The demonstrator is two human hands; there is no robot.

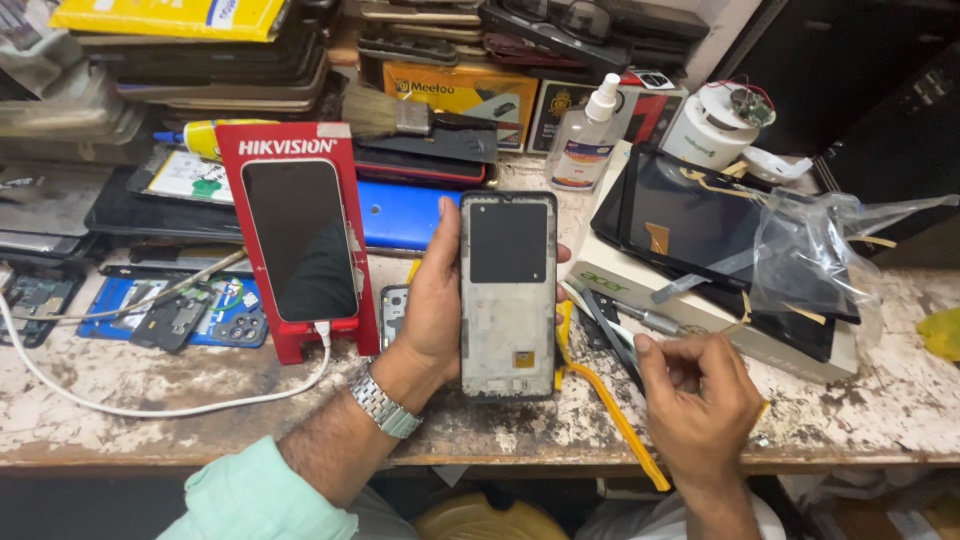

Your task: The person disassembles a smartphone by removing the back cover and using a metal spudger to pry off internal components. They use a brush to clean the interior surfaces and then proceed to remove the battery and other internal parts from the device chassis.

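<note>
Left hand [432, 310] clamps the phone frame [508, 296] by its edges; right hand [700, 400] pinches a screwdriver [655, 322] beside that grip. A slip could gouge the frame.

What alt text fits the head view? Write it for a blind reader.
The left hand holds a bare phone frame upright over a cluttered workbench, while the right hand pinches a thin tool. A charging phone leans in a red stand.
</note>
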